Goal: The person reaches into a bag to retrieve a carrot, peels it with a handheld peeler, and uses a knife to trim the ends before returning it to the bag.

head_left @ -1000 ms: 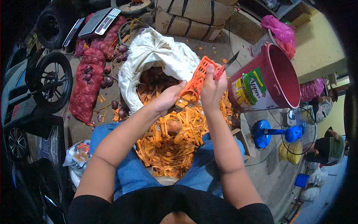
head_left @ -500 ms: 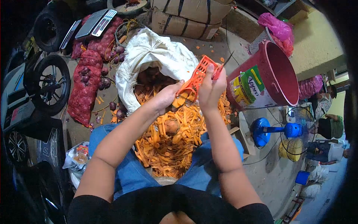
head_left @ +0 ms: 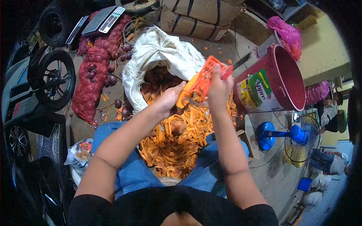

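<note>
Red mesh sacks [head_left: 88, 83] of onions lie on the concrete floor [head_left: 271, 173] at far left; your left hand [head_left: 169, 98] grips an orange root piece [head_left: 184, 97], pressed against the orange slicer [head_left: 205, 77]; its long axis slants from lower left up to the right, top end toward the red bucket [head_left: 286, 71]; your right hand [head_left: 218, 90] clasps slicer and knife [head_left: 241, 60] together, above the heap of orange strips [head_left: 177, 147] between your knees; a blue fan [head_left: 269, 133] stands rightmost.

Close head-worn view, seemingly fisheye, steeply downward.
</note>
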Tool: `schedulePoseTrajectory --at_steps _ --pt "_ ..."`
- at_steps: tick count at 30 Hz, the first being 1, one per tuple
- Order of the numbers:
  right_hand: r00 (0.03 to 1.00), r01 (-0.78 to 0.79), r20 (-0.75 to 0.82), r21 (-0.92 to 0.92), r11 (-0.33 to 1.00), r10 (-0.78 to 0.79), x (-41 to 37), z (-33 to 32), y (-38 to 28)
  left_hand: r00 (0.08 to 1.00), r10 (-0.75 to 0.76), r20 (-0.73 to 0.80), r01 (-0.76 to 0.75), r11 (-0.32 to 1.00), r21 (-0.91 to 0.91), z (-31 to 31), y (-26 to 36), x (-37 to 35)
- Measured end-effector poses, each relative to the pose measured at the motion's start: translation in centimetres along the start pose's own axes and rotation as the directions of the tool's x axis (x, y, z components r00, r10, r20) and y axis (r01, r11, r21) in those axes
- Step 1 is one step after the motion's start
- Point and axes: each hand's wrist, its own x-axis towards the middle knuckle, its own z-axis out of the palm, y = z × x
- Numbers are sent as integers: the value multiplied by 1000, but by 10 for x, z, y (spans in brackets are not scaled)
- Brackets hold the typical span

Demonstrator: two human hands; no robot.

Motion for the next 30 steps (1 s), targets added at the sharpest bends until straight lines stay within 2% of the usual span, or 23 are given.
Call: schedulePoseTrajectory --at_steps 3,4,6,7,9,11,12,13,14,15,16,17,19,20,21,22,23,25,28,30 --pt "998 -13 66 -37 999 16 -13 9 -2 999 15 -49 -16 999 -29 6 0 0" --pt "999 38 11 -58 998 -37 -12 10 2 1000 20 -18 -20 1000 -10 4 -3 3" --pt "999 34 -13 -42 999 -34 -7 6 1 997 24 77 -25 1000 15 1 -7 4" --pt "999 30 -36 -23 999 -31 -2 2 1 997 20 77 -22 1000 16 0 -7 4" --pt "977 67 -187 -203 977 -105 14 -9 16 992 -12 128 -7 989 147 -2 -8 5" --pt "905 48 -383 -339 940 -184 45 -35 46 987 -24 160 10 996 92 0 -10 -1" --pt "852 4 -483 -379 926 -201 60 -54 64 986 -57 155 28 983 180 -2 -12 -2" --pt "852 5 -484 -377 926 -201 65 -61 60 985 -89 147 47 962 269 -2 -12 -6" --pt "841 -51 -539 -157 986 -43 69 -68 55 987 -75 144 43 977 210 2 -10 -12" --pt "822 -99 -556 69 993 121 69 -71 46 986 -75 147 43 977 211 1 -10 -10" --pt "875 -97 -470 62 993 114 64 -69 40 994 -49 103 34 990 137 0 -10 -5" --pt "876 -94 -469 59 994 111 58 -63 35 998 -25 54 22 998 61 -2 -11 0" --pt "968 11 -252 23 1000 -5 42 -41 22 997 -37 64 37 999 -2 -6 -11 7" --pt "968 11 -251 26 1000 -4 33 -31 15 997 -13 80 14 1000 -21 -5 -11 8" --pt "986 -37 -163 43 998 43 25 -23 7 995 11 98 -7 999 -41 -5 -10 10" --pt "993 -84 -74 55 995 88 18 -16 2 976 10 218 7 997 -76 -11 -9 11" --pt "993 -83 -76 54 995 87 11 -9 -1 975 10 220 7 997 -75 -6 -10 13" --pt "996 -94 17 75 993 93 1 2 -4 993 101 63 -84 970 -228 10 -7 12" --pt "999 -17 46 18 1000 17 -6 9 11 985 128 114 -106 977 -184 1 -10 18" --pt "998 -40 59 55 998 37 -7 7 13 984 122 126 -96 976 -193 0 -11 22"
